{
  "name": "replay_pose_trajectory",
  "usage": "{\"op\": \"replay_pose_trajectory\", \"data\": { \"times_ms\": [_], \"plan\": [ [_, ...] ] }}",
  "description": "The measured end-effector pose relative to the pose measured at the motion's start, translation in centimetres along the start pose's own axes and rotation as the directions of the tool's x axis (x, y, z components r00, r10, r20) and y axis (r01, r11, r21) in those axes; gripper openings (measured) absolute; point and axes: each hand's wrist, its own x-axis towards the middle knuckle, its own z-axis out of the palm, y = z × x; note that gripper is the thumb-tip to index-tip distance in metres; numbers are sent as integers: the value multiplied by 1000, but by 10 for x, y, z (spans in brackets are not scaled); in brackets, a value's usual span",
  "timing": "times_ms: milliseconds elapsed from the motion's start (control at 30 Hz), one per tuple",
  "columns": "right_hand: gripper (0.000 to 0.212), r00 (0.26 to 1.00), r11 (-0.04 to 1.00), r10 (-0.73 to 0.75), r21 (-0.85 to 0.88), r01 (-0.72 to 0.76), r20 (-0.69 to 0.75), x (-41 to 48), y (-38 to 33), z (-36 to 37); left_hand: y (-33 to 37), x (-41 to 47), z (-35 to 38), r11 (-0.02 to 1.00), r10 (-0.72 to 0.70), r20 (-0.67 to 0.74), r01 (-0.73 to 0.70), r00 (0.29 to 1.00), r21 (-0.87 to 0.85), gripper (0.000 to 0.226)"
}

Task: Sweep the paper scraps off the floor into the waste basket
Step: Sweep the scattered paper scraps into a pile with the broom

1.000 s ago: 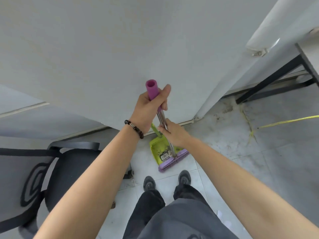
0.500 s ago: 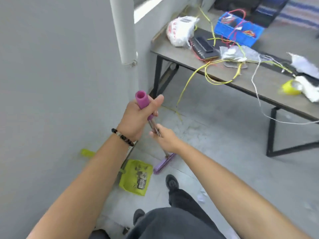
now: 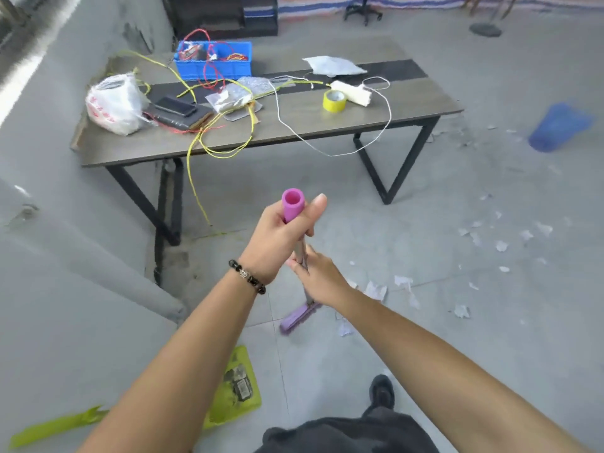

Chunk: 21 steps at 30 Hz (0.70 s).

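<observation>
Two grips share the broom (image 3: 292, 207). The left grip (image 3: 277, 243), with a bead bracelet (image 3: 247, 277) at its wrist, is curled round the pink top of the handle, its thumb lying up along it. The right grip (image 3: 318, 279) is wrapped round the metal shaft just below, close against the left one. The purple brush head (image 3: 298, 317) shows just under the right grip, down at the floor (image 3: 425, 354).

Paper scraps (image 3: 376, 291) lie just to the right of the brush head and spread away across the tiles to the right, apart from both grips. The blue waste basket (image 3: 559, 125) is blurred and sits well beyond the scraps at the far right. A yellow-green dustpan (image 3: 235, 390) with dirt in it rests on the floor, partly hidden by the left forearm.

Behind the grips stands a desk (image 3: 294, 132) carrying a white bag (image 3: 114, 103), a blue bin (image 3: 212, 65) and a roll of yellow tape (image 3: 335, 100).
</observation>
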Motion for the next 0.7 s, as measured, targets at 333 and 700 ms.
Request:
{"op": "replay_pose_trajectory", "data": {
  "times_ms": [333,700],
  "plan": [
    [21,984,978,126,148,-145,126,10,139,-93,-39,76,160,987,-144,93,136,985,89,82],
    [32,834,551,523,816,-175,-174,1,255,-202,-170,127,226,734,-568,-100,558,817,387,45]
  ]
}}
